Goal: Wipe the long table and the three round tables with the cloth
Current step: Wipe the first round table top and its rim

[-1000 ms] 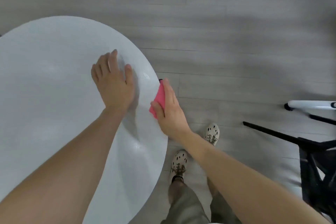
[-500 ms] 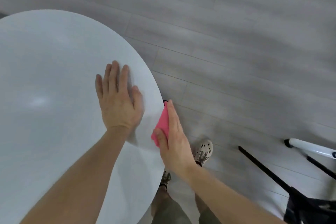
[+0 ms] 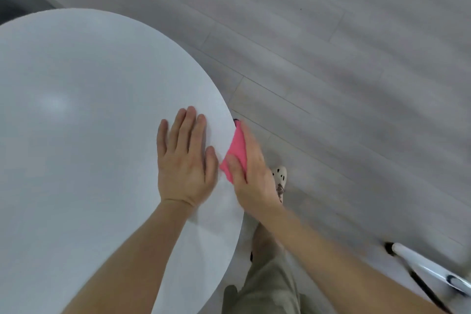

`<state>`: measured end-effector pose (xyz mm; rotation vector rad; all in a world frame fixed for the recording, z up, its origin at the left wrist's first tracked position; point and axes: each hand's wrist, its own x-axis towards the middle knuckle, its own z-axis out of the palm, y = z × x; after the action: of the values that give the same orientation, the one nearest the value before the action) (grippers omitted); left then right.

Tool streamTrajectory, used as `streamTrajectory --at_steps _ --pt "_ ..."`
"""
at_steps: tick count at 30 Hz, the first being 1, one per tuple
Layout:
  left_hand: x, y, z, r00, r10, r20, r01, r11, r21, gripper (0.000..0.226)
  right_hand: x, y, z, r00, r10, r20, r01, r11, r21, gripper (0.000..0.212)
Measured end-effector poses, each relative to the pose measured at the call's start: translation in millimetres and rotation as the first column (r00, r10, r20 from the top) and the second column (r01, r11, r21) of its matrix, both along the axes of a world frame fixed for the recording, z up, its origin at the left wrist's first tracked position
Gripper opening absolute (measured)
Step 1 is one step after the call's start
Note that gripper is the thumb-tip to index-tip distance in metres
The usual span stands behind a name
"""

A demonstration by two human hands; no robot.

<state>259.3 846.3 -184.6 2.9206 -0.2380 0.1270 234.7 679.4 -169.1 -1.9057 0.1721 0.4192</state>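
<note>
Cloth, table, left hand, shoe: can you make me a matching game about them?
1 cloth
2 table
3 left hand
4 shoe

A flat on the table top
B on the floor
C pink
D white and round

Pairs: 1-C, 2-D, 3-A, 4-B

Right hand [image 3: 252, 178] covers much of the cloth [image 3: 237, 146]; round table [image 3: 89, 135] cropped at left.

Round table [image 3: 76, 135]: one. Pink cloth [image 3: 237, 149]: one. Hands: two (left hand [image 3: 183, 168], right hand [image 3: 254, 181]). Shoe [image 3: 279, 176]: one.
</note>
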Motion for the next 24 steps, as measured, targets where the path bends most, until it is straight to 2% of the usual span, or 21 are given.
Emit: streamTrajectory --at_steps 2,4,6,9,11,13,16,20,22,24 --pt "1 -1 0 1.0 0.006 -0.019 -0.006 1.0 -0.002 0.062 -29 -8 5 0.997 0.042 -0.069 -0.043 0.999 -0.021 0.068" --pt "0 1 0 1.0 0.005 -0.017 -0.005 1.0 -0.011 0.062 -2 -4 6 0.995 0.05 -0.085 -0.053 0.998 -0.028 0.063" --pt "1 1 -1 1.0 0.0 -0.004 0.0 1.0 -0.028 0.062 66 7 1 0.998 0.061 -0.032 -0.063 0.997 -0.05 0.057" --pt "4 1 0 1.0 0.01 0.01 -0.01 1.0 -0.023 0.063 189 40 -10 0.959 0.273 0.076 -0.262 0.956 -0.129 0.055" --pt "3 1 1 1.0 0.015 0.001 -0.015 1.0 -0.024 0.065 227 64 -11 0.926 0.358 0.125 -0.335 0.927 -0.168 0.058" --pt "1 2 1 1.0 0.016 0.003 -0.015 1.0 -0.021 0.067 222 70 -12 0.932 0.335 0.138 -0.315 0.938 -0.148 0.059" --pt "-1 0 1 1.0 0.016 0.01 -0.016 0.999 -0.034 0.066 155 32 -12 0.95 0.252 0.183 -0.236 0.966 -0.106 0.062" --pt "0 -2 0 0.999 0.008 -0.047 -0.009 1.0 -0.024 0.066 46 -18 -3 0.961 0.278 -0.007 -0.276 0.952 -0.13 0.078" --pt "-1 -1 -1 0.999 0.012 -0.047 -0.014 1.0 -0.027 0.067 46 -14 4 0.961 0.272 -0.037 -0.275 0.953 -0.126 0.077" --pt "0 0 -1 0.999 0.015 -0.036 -0.016 0.999 -0.038 0.069 93 4 7 0.969 0.247 0.025 -0.242 0.963 -0.119 0.068"
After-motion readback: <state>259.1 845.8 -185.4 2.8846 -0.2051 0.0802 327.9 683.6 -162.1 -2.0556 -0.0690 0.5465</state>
